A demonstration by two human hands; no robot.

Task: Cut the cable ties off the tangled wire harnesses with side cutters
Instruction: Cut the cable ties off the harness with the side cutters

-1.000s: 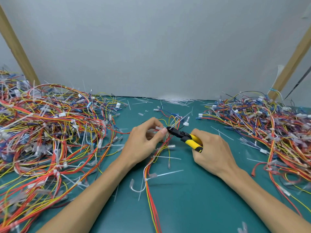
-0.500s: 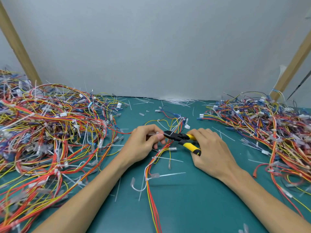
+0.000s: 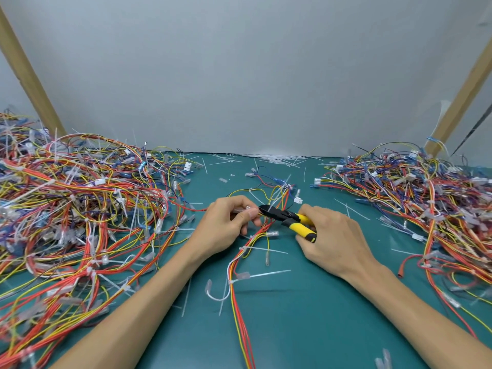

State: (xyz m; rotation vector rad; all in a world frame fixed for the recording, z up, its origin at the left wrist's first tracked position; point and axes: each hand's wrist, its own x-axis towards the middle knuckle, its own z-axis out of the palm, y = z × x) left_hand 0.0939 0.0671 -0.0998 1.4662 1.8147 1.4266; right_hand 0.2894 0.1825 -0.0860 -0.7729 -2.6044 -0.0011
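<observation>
**Inspector:** Head view. What has changed?

**Assessor:** Against a second ago, the side cutters have levelled out from a steeper slant. The left hand has sunk lower and curled tighter. Against half a second ago there is almost no change: both hands and the tool hold the same places.

**Inspector:** State of each grip?

**Assessor:** The left grip pinches a pale translucent piece between thumb and fingertips, at the top of the wire harness. Whether it is a tie or a sleeve I cannot tell. The right hand has its grip wrapped round the yellow handles, which stand slightly apart. The black cutter head meets the left fingertips. Whether its blades are closed cannot be made out.

**Inspector:** Where does the harness lie?

**Assessor:** It lies on the green table between the forearms, running from the hands toward the near edge. Cable ties are on it, with white tails sticking out to the right.

**Inspector:** Surroundings?

**Assessor:** A large left pile of tangled harnesses lies just beside the left forearm, and a right pile lies near the right one. White offcuts are strewn along the far table edge, against the grey wall. A left post and a right post, both wooden, lean at the sides.

**Inspector:** Obstructions?

**Assessor:** The left fingers cover the point of contact. Loose yellow and red wires cross behind the cutter head.
</observation>
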